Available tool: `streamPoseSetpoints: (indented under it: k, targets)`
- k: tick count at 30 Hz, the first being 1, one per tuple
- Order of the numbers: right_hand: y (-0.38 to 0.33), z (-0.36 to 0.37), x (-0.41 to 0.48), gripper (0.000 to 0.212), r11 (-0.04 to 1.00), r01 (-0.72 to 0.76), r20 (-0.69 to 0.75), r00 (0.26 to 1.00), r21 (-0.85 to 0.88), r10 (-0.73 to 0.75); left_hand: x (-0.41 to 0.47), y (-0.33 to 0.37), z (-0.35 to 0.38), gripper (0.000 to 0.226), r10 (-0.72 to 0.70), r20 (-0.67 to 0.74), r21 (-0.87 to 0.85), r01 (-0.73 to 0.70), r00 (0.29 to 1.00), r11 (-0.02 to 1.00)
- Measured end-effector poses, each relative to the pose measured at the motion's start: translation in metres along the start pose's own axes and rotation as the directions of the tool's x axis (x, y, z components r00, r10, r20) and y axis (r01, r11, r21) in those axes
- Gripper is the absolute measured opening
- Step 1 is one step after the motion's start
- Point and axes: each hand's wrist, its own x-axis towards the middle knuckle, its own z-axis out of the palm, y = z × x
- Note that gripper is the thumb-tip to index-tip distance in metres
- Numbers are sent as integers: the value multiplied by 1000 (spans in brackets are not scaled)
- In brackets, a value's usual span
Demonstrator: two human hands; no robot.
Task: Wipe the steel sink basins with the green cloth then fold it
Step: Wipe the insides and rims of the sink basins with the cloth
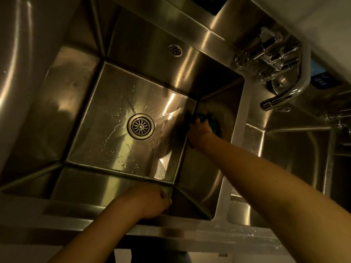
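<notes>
Head | right hand (199, 130) clutches green cloth (215, 124) against basin wall (201, 177) | left hand (150, 202) grips front rim (76, 209)

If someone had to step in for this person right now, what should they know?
Left hand grips the front rim of the left basin.
Right hand holds the green cloth against that basin's right wall, near the far corner.
Droplets lie on the basin floor; how much is wiped I cannot tell.
Left: finish this basin, wipe the right basin, fold the cloth.
</notes>
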Motion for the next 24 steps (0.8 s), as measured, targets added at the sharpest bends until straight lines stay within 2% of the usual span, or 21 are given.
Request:
streamPoseSetpoints:
  k: [2, 6, 8, 10, 13, 14, 15, 16, 18, 21, 24]
  targets:
    - [-31, 8, -28, 61, 989, 141, 60, 989, -38, -138, -2, 1, -1, 37, 10, -9, -6, -10, 1000, 1000]
    - [-73, 17, -89, 51, 914, 396, 141, 903, 87, -405, -5, 1, -1, 42, 26, -13, 16, -26, 1000, 1000]
    - [-79, 25, -106, 43, 884, 460, 171, 868, 81, -467, -7, 2, -1, 38, 33, -15, -2, -33, 999, 999]
    - [-70, 26, -113, 40, 872, 475, 137, 862, 120, -488, -13, 1, -7, 34, 49, -9, 27, -49, 999, 998]
    - [-40, 15, -110, 35, 855, 483, -6, 871, 188, -491, -24, -3, -32, 30, 76, -45, 166, -67, 996, 984]
    - [-29, 8, -104, 30, 850, 502, -159, 863, 161, -479, -29, -5, -46, 28, 86, -89, 244, -62, 992, 968]
    - [-19, 1, -98, 26, 854, 513, -331, 824, 89, -460, -33, -7, -61, 27, 106, -146, 325, -54, 984, 944]
    - [-12, -9, -92, 25, 872, 488, -422, 799, 39, -428, -35, -11, -78, 26, 132, -206, 395, -41, 970, 918]
    - [-7, -28, -75, 30, 913, 408, -502, 785, -19, -362, -37, -22, -114, 24, 215, -326, 539, -6, 920, 843]
    - [1, -66, -51, 40, 946, 302, -722, 627, -121, -292, -38, -45, -163, 29, 391, -426, 747, 73, 816, 661]
    - [12, -101, -19, 57, 953, 246, -832, 480, -177, -278, -45, -70, -196, 32, 505, -461, 796, 88, 729, 599]
